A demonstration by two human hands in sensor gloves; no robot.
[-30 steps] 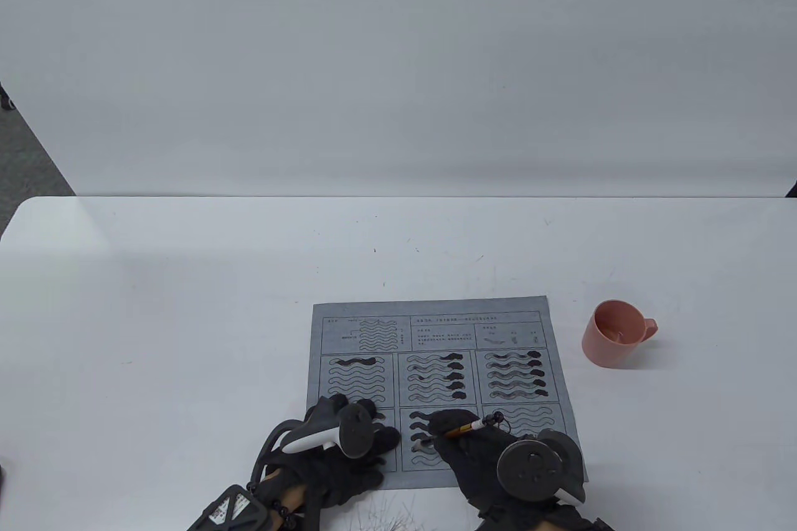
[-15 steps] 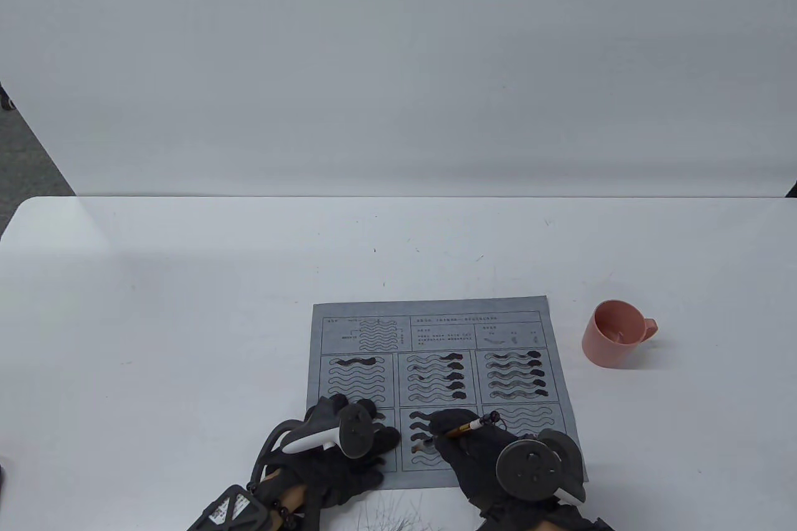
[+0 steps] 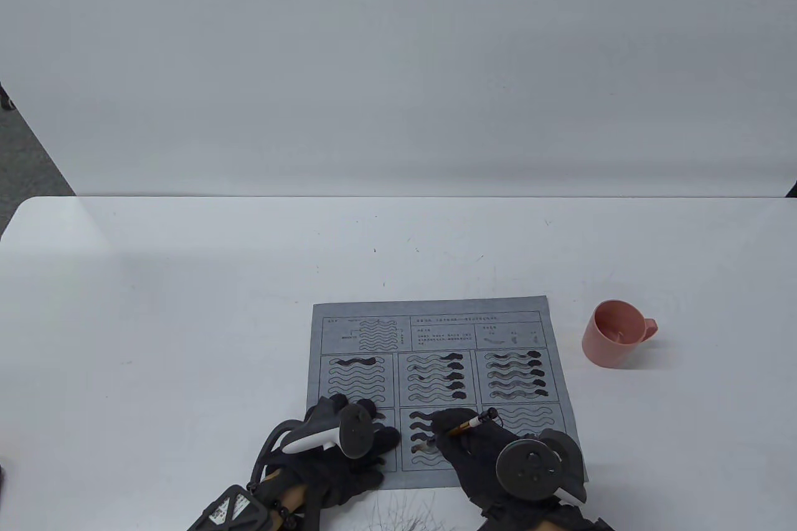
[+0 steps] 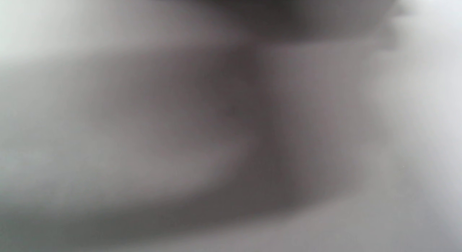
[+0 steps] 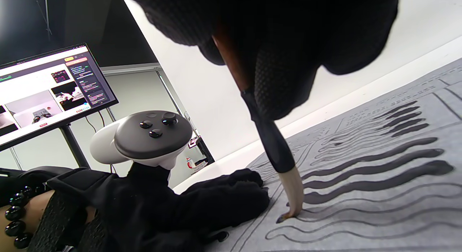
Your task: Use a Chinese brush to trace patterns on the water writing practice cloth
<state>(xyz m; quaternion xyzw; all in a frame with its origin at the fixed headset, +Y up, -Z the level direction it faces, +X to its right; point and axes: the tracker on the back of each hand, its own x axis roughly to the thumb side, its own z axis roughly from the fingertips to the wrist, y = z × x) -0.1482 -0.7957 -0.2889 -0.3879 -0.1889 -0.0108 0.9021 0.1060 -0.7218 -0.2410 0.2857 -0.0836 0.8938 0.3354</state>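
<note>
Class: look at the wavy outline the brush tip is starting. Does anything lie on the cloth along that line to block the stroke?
Nothing visible does. The brush tip touches the cloth at the outline's left end; the left hand rests beside it.

The left wrist view is a grey blur and shows nothing nameable. In the table view the right hand (image 3: 479,459) covers the brush (image 3: 468,423) tip and part of the cloth (image 3: 436,332) (its lower middle panel); the printed characters are too small to read. The left hand (image 3: 339,450) hides the lower left panel. Both wrists are cut off by the bottom edge.
</note>
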